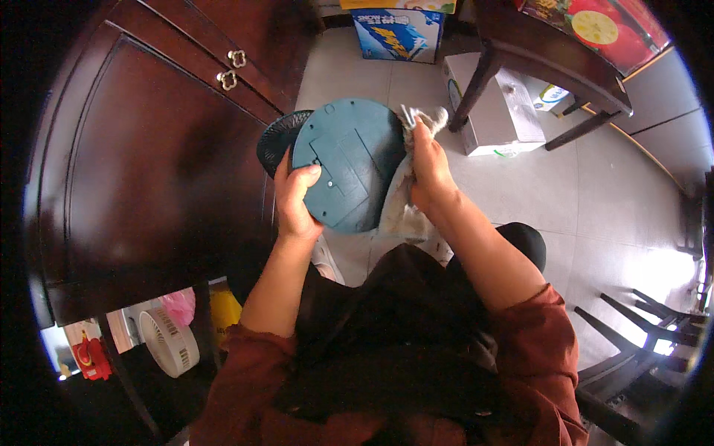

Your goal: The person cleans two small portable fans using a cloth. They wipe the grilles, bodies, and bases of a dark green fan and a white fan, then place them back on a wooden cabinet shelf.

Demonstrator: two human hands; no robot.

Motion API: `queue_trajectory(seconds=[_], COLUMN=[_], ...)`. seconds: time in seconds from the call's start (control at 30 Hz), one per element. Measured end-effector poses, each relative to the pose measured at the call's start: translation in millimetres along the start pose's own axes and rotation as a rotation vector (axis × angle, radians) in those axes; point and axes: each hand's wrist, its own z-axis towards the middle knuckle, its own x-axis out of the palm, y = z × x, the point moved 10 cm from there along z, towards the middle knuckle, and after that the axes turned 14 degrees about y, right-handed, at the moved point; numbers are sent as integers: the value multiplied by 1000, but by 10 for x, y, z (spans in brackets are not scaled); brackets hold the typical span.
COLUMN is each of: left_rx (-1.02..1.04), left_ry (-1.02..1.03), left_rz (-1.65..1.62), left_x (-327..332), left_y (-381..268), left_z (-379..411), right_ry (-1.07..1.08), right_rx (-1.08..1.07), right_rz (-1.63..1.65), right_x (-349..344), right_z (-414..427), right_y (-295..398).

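Note:
A round teal plastic base faces me, with a panel outline, small holes and a screw on its flat underside. Behind its upper left edge shows a dark ribbed grille, which looks like part of a small fan. My left hand grips the base's left rim, thumb on the flat face and fingers hidden behind. At the right rim, my right hand holds a worn, pale, stained cloth against the edge. Part of the cloth hangs below the hand.
To the left stands a dark wooden cabinet with metal knobs. A blue-and-white carton, a grey box and a dark wooden stool are ahead. A white round fan-like object lies at lower left; dark chair legs stand at right.

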Motion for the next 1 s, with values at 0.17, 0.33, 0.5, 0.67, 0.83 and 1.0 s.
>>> queue_trajectory(seconds=[0.17,0.33,0.5,0.67,0.83,1.0], left_rx=[192,177,92,-166,-476,-556], left_ry=[-200,-231,-253,-168,-165,68], left_rz=[-51,-204,-240,-293,-183,-384], left_x=[-138,-344,-305,-204,-360,-125], left_y=[-3,259,384,681,928,848], left_z=[92,178,186,125,-57,-34], right_ry=[-65,28,49,119,53,388], right_rx=[-23,-59,-180,-365,-605,-877], right_rz=[385,559,434,32,-1025,-1498], right_x=[375,579,384,377,519,900], right_z=[-267,-337,-222,-207,-385,-786], right_y=[-280,-259,-243,367,567,257])
